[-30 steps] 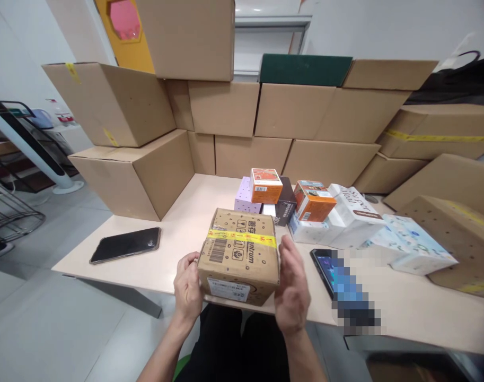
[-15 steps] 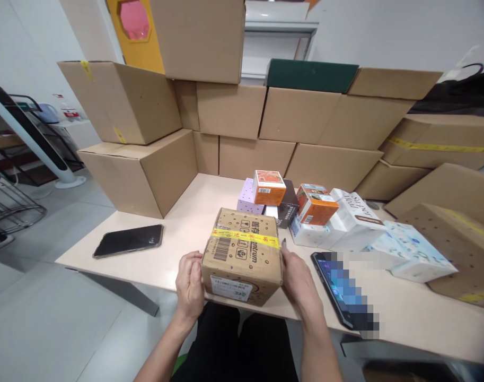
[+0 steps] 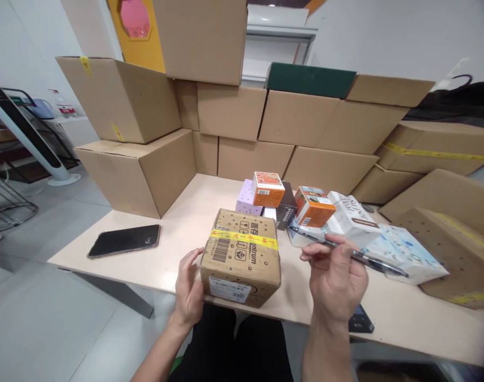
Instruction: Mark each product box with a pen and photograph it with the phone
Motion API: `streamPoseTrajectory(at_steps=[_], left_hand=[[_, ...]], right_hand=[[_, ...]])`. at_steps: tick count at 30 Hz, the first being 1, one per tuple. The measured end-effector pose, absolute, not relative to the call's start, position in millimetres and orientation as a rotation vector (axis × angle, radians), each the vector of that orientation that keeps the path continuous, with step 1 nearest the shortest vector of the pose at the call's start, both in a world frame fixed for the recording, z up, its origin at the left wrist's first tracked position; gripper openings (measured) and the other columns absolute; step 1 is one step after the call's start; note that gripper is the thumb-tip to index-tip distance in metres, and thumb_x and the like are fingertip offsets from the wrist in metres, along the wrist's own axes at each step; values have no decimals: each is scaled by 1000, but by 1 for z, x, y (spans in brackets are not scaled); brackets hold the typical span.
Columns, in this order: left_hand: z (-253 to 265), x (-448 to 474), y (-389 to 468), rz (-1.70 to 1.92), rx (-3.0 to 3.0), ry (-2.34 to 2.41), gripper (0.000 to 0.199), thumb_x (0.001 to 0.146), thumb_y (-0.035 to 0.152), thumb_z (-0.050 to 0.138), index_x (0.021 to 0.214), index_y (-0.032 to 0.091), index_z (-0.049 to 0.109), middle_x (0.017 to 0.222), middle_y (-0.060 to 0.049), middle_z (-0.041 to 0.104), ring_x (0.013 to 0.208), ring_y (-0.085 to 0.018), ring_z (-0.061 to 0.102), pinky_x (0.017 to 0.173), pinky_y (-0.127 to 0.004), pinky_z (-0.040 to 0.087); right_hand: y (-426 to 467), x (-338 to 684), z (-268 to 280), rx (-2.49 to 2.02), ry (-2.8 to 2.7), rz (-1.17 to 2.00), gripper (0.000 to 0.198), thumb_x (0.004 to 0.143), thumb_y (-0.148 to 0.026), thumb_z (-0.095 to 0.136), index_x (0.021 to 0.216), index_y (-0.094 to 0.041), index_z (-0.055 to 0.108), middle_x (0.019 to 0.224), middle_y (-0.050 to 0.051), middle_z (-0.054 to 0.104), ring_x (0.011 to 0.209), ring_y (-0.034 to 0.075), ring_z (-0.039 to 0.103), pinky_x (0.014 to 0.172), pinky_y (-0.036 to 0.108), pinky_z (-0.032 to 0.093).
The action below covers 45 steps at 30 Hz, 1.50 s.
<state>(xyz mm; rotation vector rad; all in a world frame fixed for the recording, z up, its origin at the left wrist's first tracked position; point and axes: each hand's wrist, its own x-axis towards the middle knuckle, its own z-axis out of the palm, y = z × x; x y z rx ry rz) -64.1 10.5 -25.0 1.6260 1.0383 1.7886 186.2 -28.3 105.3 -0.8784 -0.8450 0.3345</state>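
A small brown cardboard box (image 3: 261, 270) with yellow tape, printed symbols and a white label sits at the table's front edge. My left hand (image 3: 189, 286) holds the box by its left side, fingers curled against the wall and thumb near the front corner. To the right of the box, my right hand (image 3: 337, 276) is raised and closed around a dark pen (image 3: 359, 257), its tip pointing left toward the box. The hand is apart from the box. Beneath my right wrist, a dark handheld device (image 3: 361, 321) lies mostly hidden.
A black phone (image 3: 124, 240) lies at the left on the table (image 3: 174, 228). Behind the box stand orange cartons (image 3: 269, 196), a lilac carton (image 3: 247, 199) and white-and-blue tissue packs (image 3: 408, 252). Large cardboard boxes (image 3: 257, 159) wall in the back; more are stacked at the right.
My right hand has left the box's right side, moving right and up with the pen, and now covers much of the handheld device. The box and my left hand stay nearly in place.
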Motion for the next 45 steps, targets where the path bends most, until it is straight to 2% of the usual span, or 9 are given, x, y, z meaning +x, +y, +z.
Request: streamPoseTrajectory(at_steps=[4, 7, 10, 14, 22, 27, 33, 37, 45], left_hand=[[-28, -69, 12, 1646, 1787, 1026, 90, 74, 73, 64, 143, 18, 46, 141, -19, 53, 131, -39, 51, 111, -53, 38], [-29, -70, 12, 1589, 1867, 1107, 98, 70, 71, 70, 147, 18, 40, 143, -19, 52, 130, -40, 51, 109, -53, 41], [-28, -70, 12, 1515, 1942, 1184, 100, 68, 66, 73, 148, 18, 38, 141, -19, 54, 126, -39, 55, 106, -53, 44], [-26, -70, 12, 1442, 1977, 1158, 96, 72, 62, 73, 150, 19, 36, 143, -18, 53, 122, -37, 59, 101, -50, 49], [-19, -69, 11, 1381, 2049, 1171, 78, 79, 65, 62, 139, 17, 49, 137, -17, 59, 117, -35, 63, 93, -46, 55], [-15, -68, 10, 1363, 2075, 1194, 66, 81, 65, 59, 126, 16, 57, 130, -16, 63, 110, -33, 67, 91, -45, 56], [-14, -69, 10, 1365, 2102, 1212, 59, 82, 64, 57, 115, 15, 59, 116, -15, 69, 108, -33, 67, 91, -46, 56], [-13, -68, 10, 1358, 2107, 1196, 56, 84, 63, 57, 113, 16, 58, 109, -14, 70, 108, -33, 67, 92, -46, 55], [-14, -68, 10, 1363, 2093, 1202, 54, 83, 61, 58, 114, 16, 59, 111, -13, 71, 108, -32, 67, 91, -45, 56]], right_hand=[[-20, 173, 123, -885, -960, 384, 25, 98, -46, 50, 98, -21, 55, 64, -3, 61, 53, 10, 55, 49, 22, 43], [-12, 165, 129, -966, -1105, 449, 19, 95, -41, 56, 100, -23, 52, 66, -5, 59, 54, 9, 52, 49, 22, 42], [-3, 161, 129, -1054, -1198, 402, 18, 96, -40, 54, 97, -22, 51, 71, -3, 58, 59, 9, 56, 54, 23, 45], [3, 159, 126, -1173, -1220, 203, 21, 100, -40, 45, 92, -21, 50, 68, -4, 58, 59, 10, 57, 60, 25, 46], [-3, 153, 128, -1287, -1408, -165, 26, 101, -34, 39, 88, -19, 56, 69, -1, 61, 58, 11, 59, 59, 25, 43], [-2, 153, 129, -1318, -1414, -167, 25, 101, -34, 40, 88, -19, 55, 68, -1, 62, 60, 12, 60, 60, 26, 43], [-1, 153, 130, -1344, -1435, -94, 24, 100, -35, 40, 88, -20, 55, 72, 1, 63, 64, 13, 60, 62, 27, 43], [-2, 152, 131, -1366, -1423, -112, 25, 100, -35, 40, 87, -19, 54, 72, 1, 63, 64, 13, 60, 63, 27, 43], [0, 153, 130, -1346, -1442, -88, 25, 100, -35, 41, 87, -19, 55, 66, -1, 61, 59, 12, 58, 60, 26, 42]])
